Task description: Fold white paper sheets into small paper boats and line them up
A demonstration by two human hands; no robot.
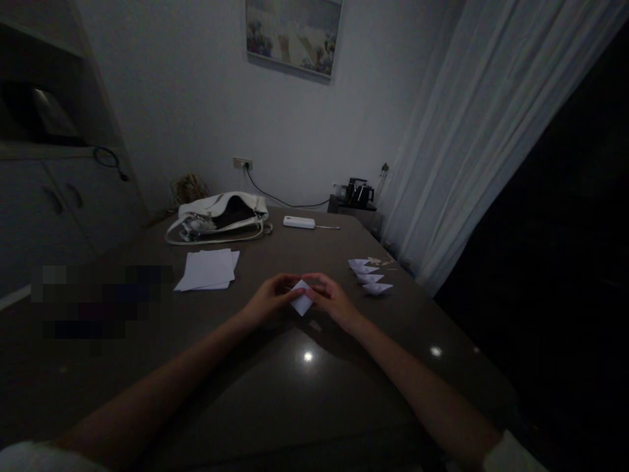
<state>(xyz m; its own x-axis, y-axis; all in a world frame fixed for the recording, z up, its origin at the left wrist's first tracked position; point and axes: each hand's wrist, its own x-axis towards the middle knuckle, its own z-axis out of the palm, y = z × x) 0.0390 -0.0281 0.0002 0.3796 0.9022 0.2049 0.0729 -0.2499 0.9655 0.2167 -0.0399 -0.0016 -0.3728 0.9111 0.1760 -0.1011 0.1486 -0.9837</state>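
Between my two hands is a small piece of white paper (302, 303), folded into a diamond with one corner pointing toward me. My left hand (269, 297) pinches its left side, thumb on the near face and fingers behind. On the other side my right hand (335, 301) grips it the same way, and the fingertips of both hands come close together at the top. Both hands are just above the dark table. Several folded paper boats (374, 288) stand in a row to the right of my right hand. A stack of white paper sheets (209, 270) lies to the left.
At the back of the table (304, 393) are a white handbag (221, 217) and a white power bank (299, 223) with a strap. Small pale bits (378, 261) lie beyond the boats. A black kettle (364, 194) stands on a side stand behind. A curtain (442, 131) hangs at right.
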